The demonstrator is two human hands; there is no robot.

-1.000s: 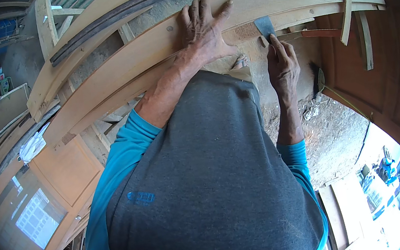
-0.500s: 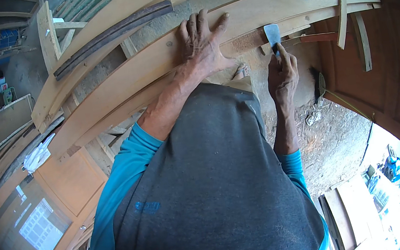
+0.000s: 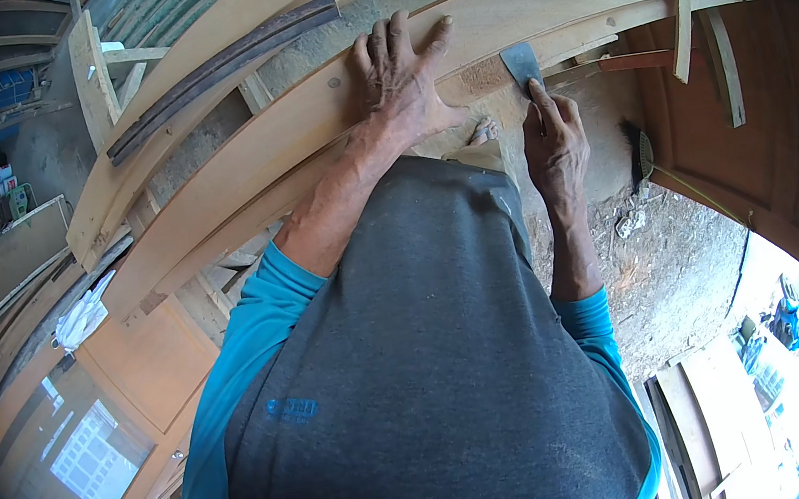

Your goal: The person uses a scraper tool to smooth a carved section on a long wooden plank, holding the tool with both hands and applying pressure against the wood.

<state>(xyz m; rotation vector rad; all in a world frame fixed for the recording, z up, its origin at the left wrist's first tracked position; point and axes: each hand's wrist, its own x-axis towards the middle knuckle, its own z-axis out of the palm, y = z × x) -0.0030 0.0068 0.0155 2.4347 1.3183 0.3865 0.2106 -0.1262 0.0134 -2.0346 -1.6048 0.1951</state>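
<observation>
Closest in, your grey shirt fills the foreground; past it, your right hand has its fingers curled round a putty knife. The flat blade sits right by the near edge of the long wooden board, just beside a rough brown patch; whether it touches, I can't tell. Your left hand is spread wide on that board, left of the blade. Beyond the board's far edge, a dark wooden strip lies along another plank, with corrugated sheeting farther out.
</observation>
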